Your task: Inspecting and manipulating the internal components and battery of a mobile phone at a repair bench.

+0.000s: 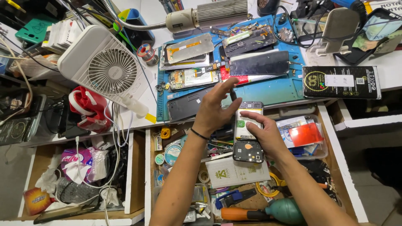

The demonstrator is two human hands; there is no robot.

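Head view, over an open drawer [335, 138] below the bench [389, 67]. Right hand [268, 136] cradles an opened phone [248, 132] from the right side, fingers wrapped along its edge, back cover off, battery and camera end showing. The phone hangs above the drawer, just in front of the bench edge. Left hand [215, 106] is closed in a pinch on a thin dark tool [233, 94], tip near the phone's top end; whether it touches cannot be told. A blue mat [289, 88] on the bench carries loose phone parts. A white fan [104, 67] stands to the left. A teal air blower [284, 210] lies in the drawer.
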